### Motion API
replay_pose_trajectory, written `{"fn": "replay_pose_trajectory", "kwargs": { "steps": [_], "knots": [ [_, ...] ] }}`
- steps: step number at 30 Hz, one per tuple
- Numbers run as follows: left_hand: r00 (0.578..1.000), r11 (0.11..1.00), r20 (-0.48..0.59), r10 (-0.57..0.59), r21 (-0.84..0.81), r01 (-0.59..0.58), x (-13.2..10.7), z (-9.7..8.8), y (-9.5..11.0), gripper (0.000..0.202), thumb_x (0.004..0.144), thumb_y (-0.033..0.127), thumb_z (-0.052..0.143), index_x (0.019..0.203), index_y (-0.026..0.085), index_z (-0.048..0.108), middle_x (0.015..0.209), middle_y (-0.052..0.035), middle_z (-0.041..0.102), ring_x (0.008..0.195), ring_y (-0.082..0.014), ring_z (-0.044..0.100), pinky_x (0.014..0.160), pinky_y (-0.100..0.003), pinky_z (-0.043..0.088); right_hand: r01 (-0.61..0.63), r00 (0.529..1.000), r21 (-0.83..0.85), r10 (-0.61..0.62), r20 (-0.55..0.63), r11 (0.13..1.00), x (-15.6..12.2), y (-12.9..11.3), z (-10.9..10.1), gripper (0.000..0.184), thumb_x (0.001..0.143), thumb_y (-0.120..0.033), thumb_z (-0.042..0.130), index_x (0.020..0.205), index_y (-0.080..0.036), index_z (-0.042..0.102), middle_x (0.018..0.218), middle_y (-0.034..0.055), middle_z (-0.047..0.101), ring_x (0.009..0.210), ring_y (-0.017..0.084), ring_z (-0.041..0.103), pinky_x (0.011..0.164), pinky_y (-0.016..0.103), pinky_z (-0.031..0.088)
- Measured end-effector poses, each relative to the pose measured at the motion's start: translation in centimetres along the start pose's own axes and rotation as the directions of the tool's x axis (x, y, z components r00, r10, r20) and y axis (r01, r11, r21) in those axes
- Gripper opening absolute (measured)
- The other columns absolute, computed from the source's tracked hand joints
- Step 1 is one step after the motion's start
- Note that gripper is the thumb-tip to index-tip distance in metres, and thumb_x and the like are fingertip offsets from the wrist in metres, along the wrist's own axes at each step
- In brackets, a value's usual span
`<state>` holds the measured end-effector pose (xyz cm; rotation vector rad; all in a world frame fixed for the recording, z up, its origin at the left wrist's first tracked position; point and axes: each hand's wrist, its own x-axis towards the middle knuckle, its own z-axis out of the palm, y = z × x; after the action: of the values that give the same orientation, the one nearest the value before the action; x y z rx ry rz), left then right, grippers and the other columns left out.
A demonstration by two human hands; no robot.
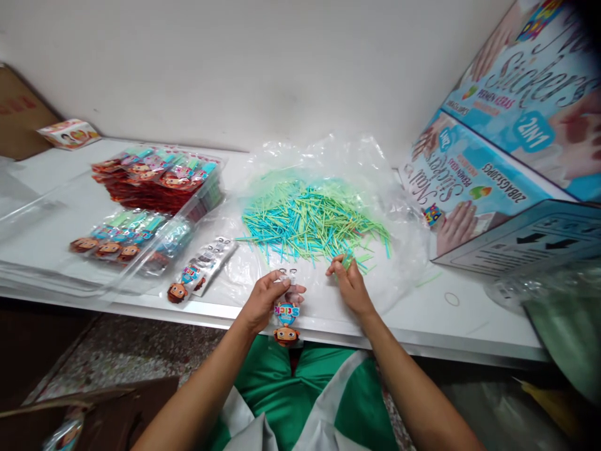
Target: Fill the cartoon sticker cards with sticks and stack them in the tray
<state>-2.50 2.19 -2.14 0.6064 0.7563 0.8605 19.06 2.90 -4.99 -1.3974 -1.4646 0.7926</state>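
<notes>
Head view: my left hand (pixel 272 297) pinches a clear packet (pixel 286 313) near its top, long axis pointing toward me past the white table (pixel 488 321), cartoon head lowest. To its right, my right hand (pixel 353 289) closes on green sticks (pixel 347 258), nearer the blue-and-green stick pile (pixel 305 219) beyond

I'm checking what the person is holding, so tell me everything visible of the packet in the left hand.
The packet is a narrow sleeve that looks like clear, shiny plastic, printed with a brown-haired cartoon face near the bottom, "Stick" lettering on blue above it and small dark marks at the top. The left hand grips its upper part. It hangs roughly upright, its lower end overlapping the front edge of the table in view. I can't tell whether it holds anything.
</notes>
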Motion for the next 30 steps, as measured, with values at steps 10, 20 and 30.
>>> {"fn": "replay_pose_trajectory", "kwargs": {
  "steps": [10, 20, 30],
  "knots": [
    [1.000, 0.999, 0.002, -0.002, 0.052, 0.002, 0.0, 0.7, -0.2, 0.032, 0.069, 0.029, 0.070, 0.086, 0.016, 0.045, 0.080, -0.0106, 0.071, 0.064, -0.0205, 0.066, 0.059, -0.029, 0.049, 0.009, 0.997, -0.047, -0.006, 0.081, 0.999, -1.1, 0.3, 0.6, 0.024, 0.093, -0.039, 0.030, 0.094, -0.020, 0.043, 0.083, 0.0029, 0.056, 0.081, 0.014, 0.054, 0.082, 0.030, 0.042],
    [1.000, 0.996, 0.015, 0.007, 0.088, -0.008, 0.1, 0.6, -0.6, 0.028, 0.070, 0.027, 0.069, 0.089, 0.009, 0.060, 0.082, -0.0128, 0.070, 0.064, -0.0190, 0.066, 0.063, -0.030, 0.049, -0.002, 0.999, -0.027, 0.003, 0.037, 1.000, -1.7, -0.1, 0.7, 0.023, 0.093, -0.039, 0.028, 0.095, -0.020, 0.042, 0.085, 0.0038, 0.057, 0.083, 0.015, 0.055, 0.083, 0.031, 0.042],
    [0.999, 0.992, 0.027, 0.024, 0.126, -0.027, 0.0, 0.8, -0.4, 0.028, 0.069, 0.029, 0.070, 0.088, 0.009, 0.065, 0.079, -0.0104, 0.070, 0.062, -0.0181, 0.066, 0.061, -0.028, 0.048, -0.016, 0.994, -0.108, 0.028, 0.105, 0.994, -1.9, 0.3, 0.7, 0.028, 0.093, -0.038, 0.028, 0.106, -0.018, 0.042, 0.084, 0.0038, 0.056, 0.081, 0.015, 0.055, 0.080, 0.030, 0.042]
  ]
}}
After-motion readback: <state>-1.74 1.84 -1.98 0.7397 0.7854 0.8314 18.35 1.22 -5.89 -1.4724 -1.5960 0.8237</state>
